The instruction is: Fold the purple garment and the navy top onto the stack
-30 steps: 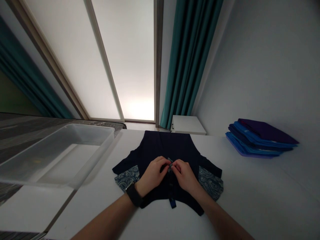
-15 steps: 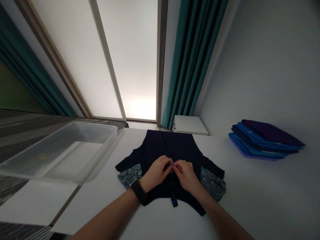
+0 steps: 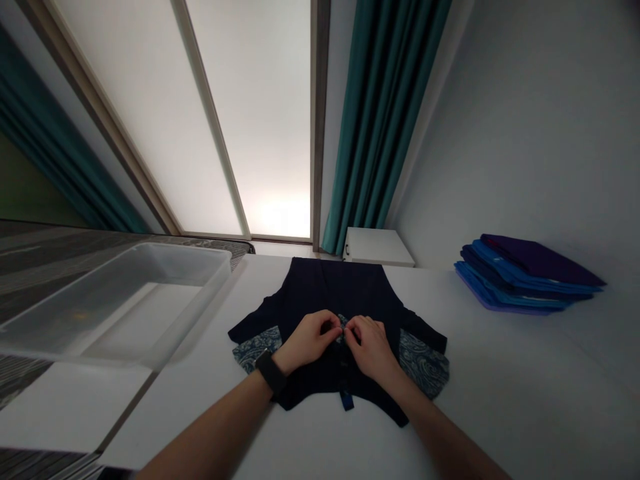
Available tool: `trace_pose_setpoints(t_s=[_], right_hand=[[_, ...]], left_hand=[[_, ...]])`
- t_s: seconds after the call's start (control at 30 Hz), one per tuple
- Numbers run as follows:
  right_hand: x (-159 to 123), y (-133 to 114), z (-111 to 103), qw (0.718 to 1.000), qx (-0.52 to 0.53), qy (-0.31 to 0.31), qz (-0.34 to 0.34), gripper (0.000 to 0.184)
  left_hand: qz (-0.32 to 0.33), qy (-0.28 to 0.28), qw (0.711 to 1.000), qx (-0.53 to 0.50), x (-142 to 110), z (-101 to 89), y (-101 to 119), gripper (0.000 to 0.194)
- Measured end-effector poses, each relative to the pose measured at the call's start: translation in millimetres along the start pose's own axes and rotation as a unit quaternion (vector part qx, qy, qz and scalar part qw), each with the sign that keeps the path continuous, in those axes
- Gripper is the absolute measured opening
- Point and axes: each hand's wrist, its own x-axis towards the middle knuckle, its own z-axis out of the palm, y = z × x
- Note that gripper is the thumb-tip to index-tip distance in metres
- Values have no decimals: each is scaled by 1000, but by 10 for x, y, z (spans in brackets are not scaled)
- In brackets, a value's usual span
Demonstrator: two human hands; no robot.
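Note:
A dark navy top [image 3: 340,287] lies spread on the white table, with blue-and-white paisley fabric [image 3: 425,367] showing at both sides. My left hand [image 3: 313,339], below a black wristwatch [image 3: 271,372], pinches with thumb and finger at the middle of the top. Close beside it, my right hand [image 3: 371,341] pinches there too, fingertips almost meeting the left ones. A bit of paisley cloth peeks out between the two hands. What exactly sits in the fingertips is too small to make out. A small dark blue tab [image 3: 347,400] sticks out at the near edge.
At left, a translucent plastic bin [image 3: 187,327] stands by a gap between table sections. A stack of folded blue and purple clothes [image 3: 530,277] lies on the right. Behind the table [image 3: 500,400] are a small white cabinet [image 3: 379,247] and teal curtains [image 3: 387,120].
My fingertips have drawn slightly apart, and more paisley cloth shows between them. The top stays in place; the whole view has shifted a little.

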Motion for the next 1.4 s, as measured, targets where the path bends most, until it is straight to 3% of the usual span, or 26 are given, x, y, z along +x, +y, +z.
trace_pose_setpoints(t_s=[0.3,0.5,0.7,0.83,1.07,1.4], right_hand=[[-28,-43,-71,995,-65,-23,-73,17],[-32,-33,-74,998,-36,-36,-46,18],[-27,-17,-57,998,-20,-39,-37,15],[-26,-21,-79,996,-23,-51,-63,16],[-24,-43,-132,995,-16,-65,-74,17],[-43,-12,-109,992,-58,-59,-100,17]], left_hand=[[31,-9,999,24,-6,-14,-12,11],[76,-43,995,56,-21,-64,4,11],[100,9,993,62,-24,-7,-28,13],[78,22,996,34,-19,11,-29,11],[9,-4,1000,-29,-1,-18,-93,12],[-17,-18,999,-28,2,-7,-60,9]])
